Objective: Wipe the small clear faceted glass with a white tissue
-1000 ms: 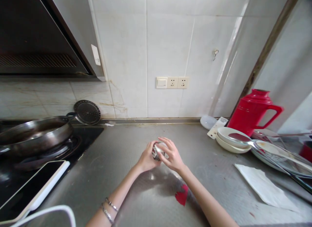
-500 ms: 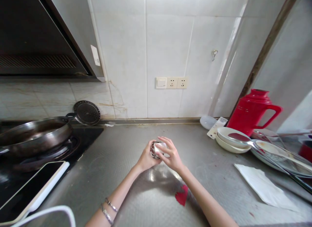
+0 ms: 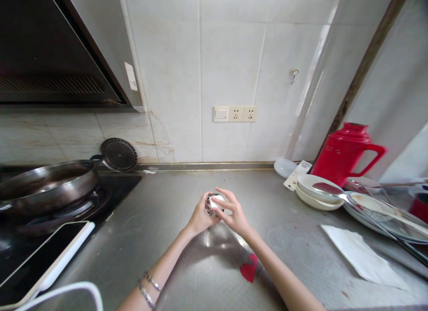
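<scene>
My left hand (image 3: 199, 218) is wrapped round a small roundish object (image 3: 209, 208) with a dark and light pattern, just above the middle of the metal counter. Its exact kind is too small and covered to make out. A small white piece (image 3: 218, 199), perhaps folded tissue, lies against its top. My right hand (image 3: 236, 216) comes from the other side, thumb and fingers pressing this white piece to the object. The fingers hide part of both things. Below the hands, a red scrap (image 3: 249, 269) lies on the counter.
At left, a steel pan (image 3: 60, 184) sits on the black stove, with a phone (image 3: 47, 262) and white cable in front. On the right are a red thermos (image 3: 344, 153), stacked white bowls (image 3: 316, 200), plates with utensils (image 3: 388, 213) and a white paper napkin (image 3: 363, 255).
The white piece has shifted slightly under my right fingers and looks more compact. Both hands stay in nearly the same place.
</scene>
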{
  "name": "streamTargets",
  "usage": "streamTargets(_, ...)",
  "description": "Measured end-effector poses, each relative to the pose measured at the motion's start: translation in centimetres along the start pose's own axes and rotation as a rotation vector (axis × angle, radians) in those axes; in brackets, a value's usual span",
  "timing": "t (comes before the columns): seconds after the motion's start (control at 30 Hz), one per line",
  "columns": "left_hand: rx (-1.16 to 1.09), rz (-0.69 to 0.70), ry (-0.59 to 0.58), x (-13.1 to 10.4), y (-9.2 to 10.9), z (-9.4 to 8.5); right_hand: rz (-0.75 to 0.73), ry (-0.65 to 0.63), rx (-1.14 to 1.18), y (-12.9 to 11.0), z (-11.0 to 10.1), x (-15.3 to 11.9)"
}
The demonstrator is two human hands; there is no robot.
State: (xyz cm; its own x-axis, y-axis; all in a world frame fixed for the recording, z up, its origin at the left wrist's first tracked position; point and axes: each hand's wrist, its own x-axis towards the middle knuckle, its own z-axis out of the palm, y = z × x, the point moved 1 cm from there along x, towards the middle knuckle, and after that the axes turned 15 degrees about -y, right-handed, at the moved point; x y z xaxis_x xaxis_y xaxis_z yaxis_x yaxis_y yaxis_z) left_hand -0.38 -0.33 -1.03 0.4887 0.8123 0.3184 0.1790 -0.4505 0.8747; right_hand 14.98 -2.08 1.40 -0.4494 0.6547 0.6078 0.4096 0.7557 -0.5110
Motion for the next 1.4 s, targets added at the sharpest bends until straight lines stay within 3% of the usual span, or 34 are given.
streamTargets(0.17, 0.045, -0.008, 0.025, -0.1, 0.9, 0.0, 0.209, 0.022, 0.195, 0.4, -0.3, 0.2)
streamTargets(0.27, -0.037, -0.035, 0.032, 0.0, 1.2, -0.1, 0.251, 0.018, 0.291, 0.5, -0.6, 0.3)
streamTargets(0.47, -0.056, -0.014, 0.033, 0.0, 0.8, -0.1, 0.164, -0.011, 0.24, 0.0, -0.3, 0.3)
streamTargets(0.8, -0.123, -0.062, 0.052, 0.2, 1.1, -0.3, 0.249, 0.026, 0.37, 1.2, -0.5, 0.4)
streamTargets(0.93, -0.211, -0.119, 0.047, 0.3, 0.3, -0.2, 0.156, -0.017, 0.229, 0.4, -0.3, 0.3)
streamTargets(1.1, -0.191, -0.07, 0.048, 0.3, 0.0, 0.1, 0.018, 0.018, -0.025, -0.1, 0.2, 0.2)
streamTargets(1.27, -0.159, -0.074, 0.08, 0.3, 0.1, -0.2, 0.116, 0.052, 0.024, 0.5, -0.4, 0.2)
streamTargets(1.4, -0.13, -0.055, 0.072, 0.3, -0.2, -0.4, 0.027, -0.002, 0.02, 0.2, -0.3, 0.2)
